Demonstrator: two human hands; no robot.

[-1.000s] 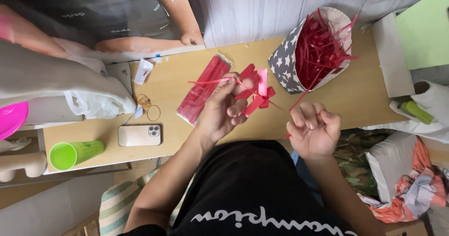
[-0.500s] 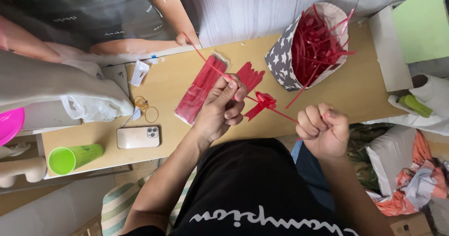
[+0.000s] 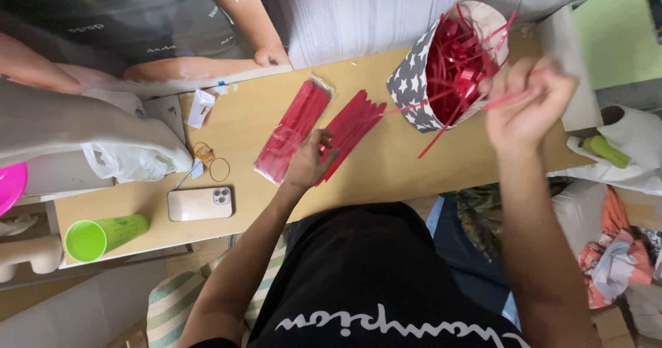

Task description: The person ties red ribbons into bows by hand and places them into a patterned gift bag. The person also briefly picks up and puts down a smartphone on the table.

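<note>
**Red ribbon strips at the star-print bag**

The right hand [image 3: 527, 103] pinches thin red ribbon strips [image 3: 452, 65] at the grey star-print bag [image 3: 414, 86], blurred by motion. The left hand [image 3: 309, 163], fingers loosely curled, rests on flat red strips [image 3: 352, 131] lying on the worktop [image 3: 386, 168] beside a clear packet of strips [image 3: 293, 131].

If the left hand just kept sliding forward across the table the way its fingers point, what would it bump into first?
The left hand points up and slightly right, its fingertips at the loose red strips lying flat on the table. It would likely meet those first; the wrapped red packet lies just beside them.
</note>
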